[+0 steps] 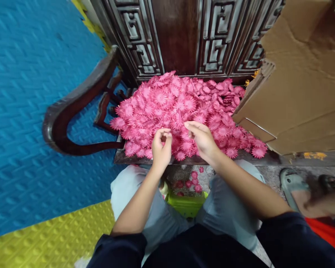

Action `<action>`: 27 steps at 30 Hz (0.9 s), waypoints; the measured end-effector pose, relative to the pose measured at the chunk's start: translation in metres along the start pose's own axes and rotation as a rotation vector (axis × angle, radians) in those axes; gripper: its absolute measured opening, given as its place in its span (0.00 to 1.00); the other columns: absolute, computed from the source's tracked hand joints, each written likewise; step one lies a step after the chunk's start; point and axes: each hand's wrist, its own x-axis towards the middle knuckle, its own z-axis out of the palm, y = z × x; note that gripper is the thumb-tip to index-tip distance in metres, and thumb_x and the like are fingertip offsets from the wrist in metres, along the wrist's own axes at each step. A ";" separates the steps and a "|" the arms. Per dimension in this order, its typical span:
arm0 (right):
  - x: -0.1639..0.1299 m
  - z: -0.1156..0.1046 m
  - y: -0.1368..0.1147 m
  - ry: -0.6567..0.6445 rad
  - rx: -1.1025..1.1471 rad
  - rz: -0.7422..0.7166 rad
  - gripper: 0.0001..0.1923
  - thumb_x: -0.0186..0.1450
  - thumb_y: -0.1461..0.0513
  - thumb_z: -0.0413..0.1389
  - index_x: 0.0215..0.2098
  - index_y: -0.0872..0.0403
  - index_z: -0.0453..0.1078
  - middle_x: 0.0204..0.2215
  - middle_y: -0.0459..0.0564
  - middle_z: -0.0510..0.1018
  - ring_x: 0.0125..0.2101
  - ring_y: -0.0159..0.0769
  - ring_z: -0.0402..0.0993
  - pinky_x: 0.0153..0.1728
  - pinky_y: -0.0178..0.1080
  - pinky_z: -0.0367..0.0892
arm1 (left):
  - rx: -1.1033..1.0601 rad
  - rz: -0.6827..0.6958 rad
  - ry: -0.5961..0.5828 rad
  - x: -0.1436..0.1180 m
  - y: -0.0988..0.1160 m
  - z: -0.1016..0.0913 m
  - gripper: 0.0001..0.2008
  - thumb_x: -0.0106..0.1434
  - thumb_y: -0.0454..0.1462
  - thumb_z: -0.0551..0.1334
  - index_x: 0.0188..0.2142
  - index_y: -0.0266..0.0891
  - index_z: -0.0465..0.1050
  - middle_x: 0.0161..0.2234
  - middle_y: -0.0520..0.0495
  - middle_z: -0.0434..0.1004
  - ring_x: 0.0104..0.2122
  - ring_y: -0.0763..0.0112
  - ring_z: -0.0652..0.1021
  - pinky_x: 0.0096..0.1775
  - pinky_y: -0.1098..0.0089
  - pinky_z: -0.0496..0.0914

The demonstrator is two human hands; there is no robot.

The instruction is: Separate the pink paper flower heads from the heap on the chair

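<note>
A broad heap of pink artificial flower heads (pixel 160 97) with thin pointed petals covers the dark wooden seat. Over the front of the heap, my left hand (pixel 162 147) is curled, its thumb and forefinger meeting in a pinch. My right hand (pixel 202 138) is a little to the right, also pinched, with its fingertips pointing left. A small gap separates the two hands. Whatever lies between either hand's fingertips is too small to make out against the pink behind them.
A curved wooden armrest (pixel 64 108) stands left, and a carved backrest (pixel 175 35) rises behind. A large cardboard sheet (pixel 304 89) borders the heap at right. Below are fallen flowers (pixel 194 181) and a green plastic thing (pixel 187 204). Another person's sandalled foot (pixel 301 193) is at right.
</note>
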 end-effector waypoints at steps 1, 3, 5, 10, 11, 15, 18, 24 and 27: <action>-0.001 0.000 0.000 -0.013 0.018 0.016 0.06 0.48 0.59 0.59 0.25 0.53 0.72 0.18 0.40 0.68 0.21 0.25 0.57 0.26 0.34 0.55 | 0.008 0.020 0.008 0.001 0.003 0.000 0.04 0.58 0.35 0.57 0.35 0.40 0.68 0.28 0.51 0.67 0.30 0.73 0.69 0.36 0.72 0.63; -0.002 -0.002 0.001 -0.030 0.039 0.032 0.07 0.48 0.59 0.60 0.25 0.52 0.73 0.17 0.40 0.67 0.20 0.25 0.56 0.24 0.33 0.54 | -0.012 0.055 0.029 0.001 0.012 -0.001 0.04 0.58 0.35 0.57 0.34 0.39 0.68 0.29 0.51 0.68 0.31 0.73 0.69 0.37 0.72 0.63; -0.003 -0.007 0.002 -0.041 0.027 0.016 0.07 0.48 0.59 0.60 0.25 0.52 0.73 0.17 0.40 0.68 0.20 0.25 0.57 0.24 0.33 0.54 | -0.054 0.071 0.042 0.000 0.022 -0.001 0.04 0.58 0.34 0.57 0.33 0.39 0.69 0.29 0.51 0.69 0.31 0.73 0.70 0.37 0.72 0.64; -0.007 -0.015 0.003 -0.038 -0.028 -0.024 0.06 0.47 0.59 0.61 0.24 0.53 0.73 0.19 0.40 0.70 0.21 0.25 0.57 0.25 0.33 0.55 | -0.079 0.110 -0.021 0.001 0.038 0.006 0.03 0.58 0.34 0.57 0.30 0.39 0.69 0.29 0.51 0.70 0.30 0.74 0.71 0.35 0.72 0.64; -0.008 -0.014 0.003 -0.039 -0.028 -0.029 0.06 0.47 0.60 0.61 0.24 0.53 0.73 0.19 0.40 0.71 0.21 0.25 0.57 0.25 0.33 0.55 | -0.070 0.126 -0.041 0.001 0.039 0.009 0.03 0.58 0.34 0.57 0.30 0.39 0.69 0.28 0.51 0.70 0.29 0.74 0.70 0.35 0.72 0.64; -0.014 -0.011 0.003 -0.065 -0.047 -0.095 0.05 0.48 0.61 0.60 0.23 0.53 0.73 0.21 0.41 0.72 0.22 0.25 0.60 0.28 0.33 0.57 | -0.054 0.188 -0.055 0.001 0.036 0.018 0.02 0.56 0.33 0.58 0.30 0.39 0.69 0.28 0.51 0.69 0.29 0.74 0.70 0.35 0.73 0.64; -0.016 -0.009 0.007 -0.036 -0.065 -0.140 0.05 0.49 0.60 0.59 0.24 0.54 0.73 0.22 0.41 0.72 0.24 0.26 0.61 0.29 0.33 0.57 | -0.062 0.206 0.020 0.000 0.031 0.019 0.05 0.55 0.32 0.59 0.34 0.39 0.67 0.29 0.51 0.68 0.31 0.75 0.70 0.36 0.73 0.64; -0.006 0.002 0.017 -0.021 -0.032 -0.187 0.06 0.49 0.60 0.58 0.24 0.54 0.72 0.23 0.41 0.72 0.24 0.25 0.61 0.28 0.31 0.56 | -0.056 0.228 -0.013 0.003 0.025 0.011 0.02 0.57 0.32 0.57 0.30 0.39 0.67 0.30 0.50 0.70 0.32 0.74 0.70 0.38 0.72 0.64; 0.000 0.008 0.016 0.012 -0.043 -0.219 0.05 0.49 0.60 0.57 0.24 0.54 0.71 0.22 0.41 0.71 0.25 0.25 0.61 0.28 0.31 0.57 | -0.006 0.236 -0.016 0.005 0.022 0.009 0.03 0.56 0.32 0.57 0.31 0.39 0.69 0.31 0.50 0.71 0.33 0.72 0.71 0.39 0.71 0.64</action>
